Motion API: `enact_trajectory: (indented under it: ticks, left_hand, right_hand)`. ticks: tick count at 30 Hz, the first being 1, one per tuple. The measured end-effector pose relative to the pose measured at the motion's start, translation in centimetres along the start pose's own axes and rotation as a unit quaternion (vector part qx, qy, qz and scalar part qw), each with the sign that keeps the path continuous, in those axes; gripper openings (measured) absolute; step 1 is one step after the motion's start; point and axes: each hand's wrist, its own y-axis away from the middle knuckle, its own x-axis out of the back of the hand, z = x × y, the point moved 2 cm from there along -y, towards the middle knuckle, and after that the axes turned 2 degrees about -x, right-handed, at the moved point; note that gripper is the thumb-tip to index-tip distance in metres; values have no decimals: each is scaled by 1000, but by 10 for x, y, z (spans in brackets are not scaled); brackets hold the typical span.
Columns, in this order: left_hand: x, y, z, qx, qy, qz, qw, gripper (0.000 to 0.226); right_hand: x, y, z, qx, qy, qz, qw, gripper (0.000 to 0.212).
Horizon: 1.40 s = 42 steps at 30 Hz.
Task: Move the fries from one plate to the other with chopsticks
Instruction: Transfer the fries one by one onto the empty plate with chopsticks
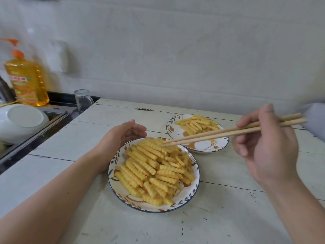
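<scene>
Chopsticks (pixel 228 132) sit pinched in the right hand (pixel 263 143), tips together on the fries (pixel 151 171) heaped on the near plate (pixel 112 170). Beside that plate's rim rests the left hand (pixel 121 136), fingers loosely curled, holding nothing. Beyond the near plate, a second plate (pixel 207 147) holds fewer fries on the desk (pixel 228 208).

oil bottle (pixel 26 78), glass (pixel 83 102), bowl (pixel 21 123)

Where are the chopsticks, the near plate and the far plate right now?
chopsticks (pixel 219 133), head view, mid-shaft of the pair, held in the right hand (pixel 263 143).
near plate (pixel 196 188), head view, bare right rim.
far plate (pixel 208 147), head view, bare front part, clear of the fries.
</scene>
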Motion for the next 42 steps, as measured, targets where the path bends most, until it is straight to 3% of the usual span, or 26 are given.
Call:
enact_trajectory:
  ticks: [10, 15, 19, 26, 32, 37, 42]
  left_hand:
    - [-5, 4, 6, -2, -11, 8, 1000, 50]
    - [-3, 2, 3, -3, -5, 7, 1000, 50]
    - [-2, -1, 0, -2, -2, 1, 1000, 48]
    - [-4, 3, 2, -3, -14, 5, 1000, 49]
    - [-2, 2, -1, 0, -8, -1, 1000, 48]
    - [3, -8, -4, -5, 6, -14, 1000, 45]
    - [9, -17, -14, -7, 17, -36, 999, 46]
  right_hand:
    - [2, 3, -7, 3, 44, -64, 997, 52]
    - [24, -17, -12, 22, -7, 65, 998, 52]
    - [50, -29, -3, 72, 133, 153, 977, 41]
    - [40, -24, 32, 82, 241, 43, 966, 37]
    - [26, -26, 49, 98, 306, 6, 947, 40]
    - [26, -31, 60, 63, 291, 22, 954, 37]
    - [37, -38, 47, 32, 167, 121, 978, 51]
